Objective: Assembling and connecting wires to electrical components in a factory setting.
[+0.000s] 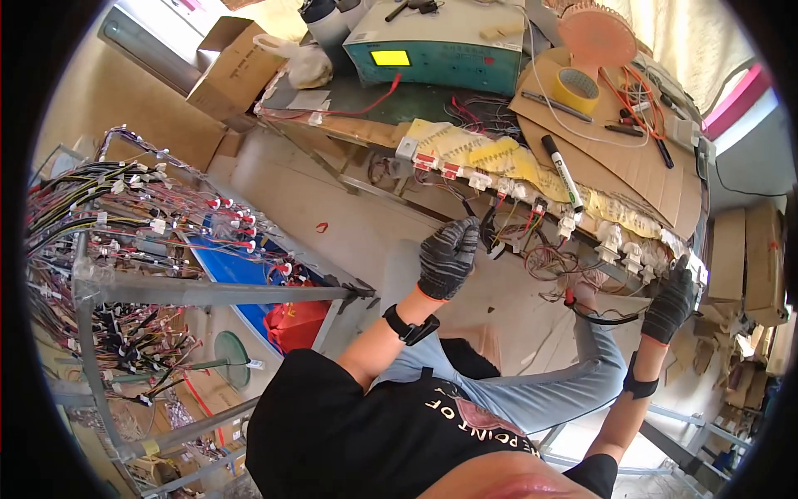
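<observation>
My left hand [449, 258], in a dark grey striped glove, is raised in front of the bench edge with its fingers curled together. A black plug-like piece on a lead [490, 231] is right beside its fingertips; whether the fingers grip it is hidden. My right hand [670, 306], gloved alike, is at the right end of the row of white connectors [611, 241], fingers closed near the end block. A black cable [607, 319] runs up to this hand; what the fingers hold is hidden. Loose thin wires [544, 262] hang from the connectors between my hands.
On the bench stand a teal tester with a yellow screen [432, 56], a yellow tape roll [575, 90], a black-and-white marker [564, 173] and a salmon-coloured round object [597, 37]. To the left, wire harnesses [125, 216] hang on a metal rack [208, 293] over a blue tray [220, 270].
</observation>
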Motion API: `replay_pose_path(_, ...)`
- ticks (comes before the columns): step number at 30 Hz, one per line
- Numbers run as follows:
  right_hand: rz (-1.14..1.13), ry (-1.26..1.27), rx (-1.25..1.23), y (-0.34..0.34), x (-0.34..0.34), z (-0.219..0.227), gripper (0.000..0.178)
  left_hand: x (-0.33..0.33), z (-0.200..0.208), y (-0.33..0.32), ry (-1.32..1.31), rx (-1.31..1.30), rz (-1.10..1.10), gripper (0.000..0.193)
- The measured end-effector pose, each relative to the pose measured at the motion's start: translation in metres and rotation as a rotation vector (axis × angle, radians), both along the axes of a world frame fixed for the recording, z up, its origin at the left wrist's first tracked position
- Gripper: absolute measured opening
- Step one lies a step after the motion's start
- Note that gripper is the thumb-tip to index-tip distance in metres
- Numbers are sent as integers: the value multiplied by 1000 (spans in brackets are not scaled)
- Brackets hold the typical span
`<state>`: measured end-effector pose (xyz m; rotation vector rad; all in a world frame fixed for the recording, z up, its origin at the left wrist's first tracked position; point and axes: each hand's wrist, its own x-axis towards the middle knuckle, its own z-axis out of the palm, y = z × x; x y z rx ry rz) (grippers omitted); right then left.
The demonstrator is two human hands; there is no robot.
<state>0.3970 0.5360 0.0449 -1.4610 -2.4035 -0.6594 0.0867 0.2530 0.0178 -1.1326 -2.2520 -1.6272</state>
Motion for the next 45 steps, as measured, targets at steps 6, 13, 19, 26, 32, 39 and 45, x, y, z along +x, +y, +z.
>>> replay_pose_path(6,85,-60,36,7,13,-5,51,3,8,-9,-194,13,10,14)
replay_pose_path(13,341,320,-227,5,20,31,44,-12,2,-16,-438,-107,68,21)
replay_pose_path(19,98,448,86,-65,-6,70,42,-30,10,17,-651,92,-15,24)
replay_pose_path(26,286,583,-172,-140,-29,62,43,-31,3,38,-649,46,11,23)
replay_pose_path(32,267,651,-321,-147,-32,50,38,-37,0,38,-658,72,-16,21)
replay_pose_path(39,317,610,-258,-147,-41,55,37,-41,-2,38,-402,64,0,20)
replay_pose_path(45,266,655,-347,-150,-38,53,32,-39,2,40,-596,92,-50,20)
